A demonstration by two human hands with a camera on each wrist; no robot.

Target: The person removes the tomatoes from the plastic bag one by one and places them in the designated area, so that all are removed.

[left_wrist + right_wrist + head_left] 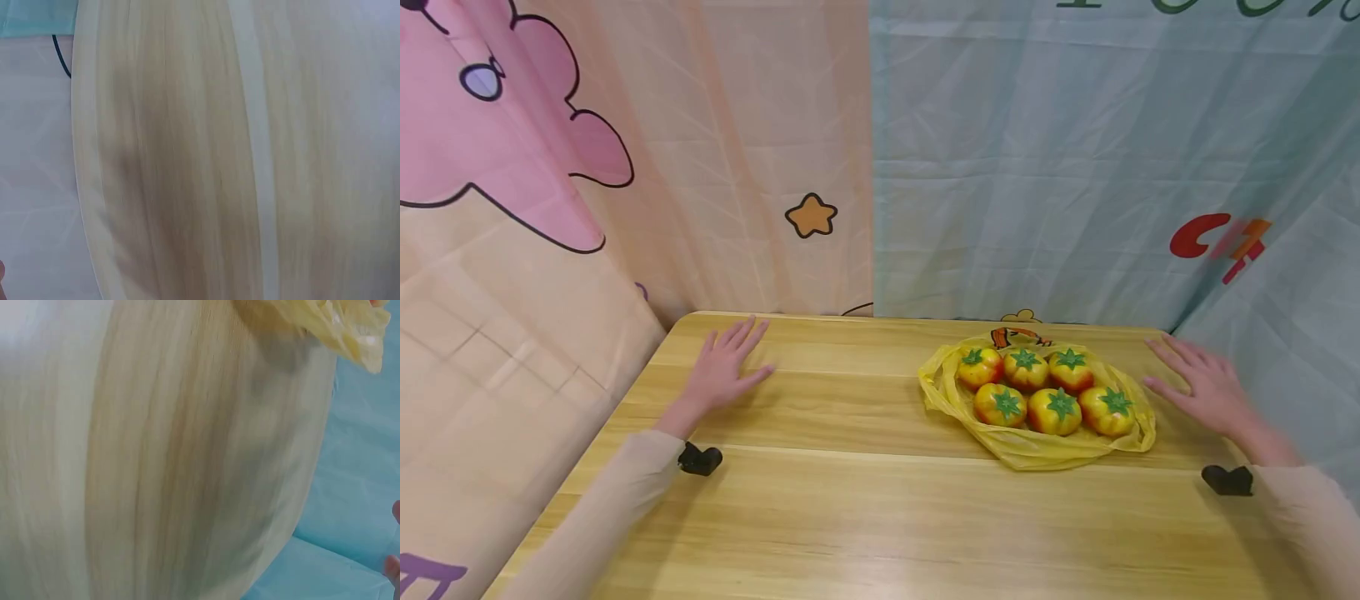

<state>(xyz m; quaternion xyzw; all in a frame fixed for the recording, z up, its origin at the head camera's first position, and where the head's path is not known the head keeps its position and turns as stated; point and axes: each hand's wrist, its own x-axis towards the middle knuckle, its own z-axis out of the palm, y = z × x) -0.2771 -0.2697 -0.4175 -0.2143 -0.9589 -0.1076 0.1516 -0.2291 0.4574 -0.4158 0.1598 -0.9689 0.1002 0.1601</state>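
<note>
My left hand point(722, 371) is over the table's left side with its fingers spread and nothing in it. At the right, my right hand point(1210, 387) has its fingers extended, close to the bag's right edge and holding nothing. Between the hands, nearer the right one, an opened yellow plastic bag point(1022, 454) lies spread on the table. Several yellow-red tomato-like fruits point(1055, 411) with green star-shaped tops sit in it in two rows. In the right wrist view a corner of the yellow bag point(353, 331) shows at the top, with fingertips point(392, 567) at the right edge.
The wooden table point(820, 517) has a light wood grain and ends at a fabric backdrop. Printed curtains, pink-beige point(737, 150) on the left and blue-green point(1037, 167) on the right, hang behind it. A black wrist mount point(700, 459) is on the left wrist, another point(1227, 480) on the right.
</note>
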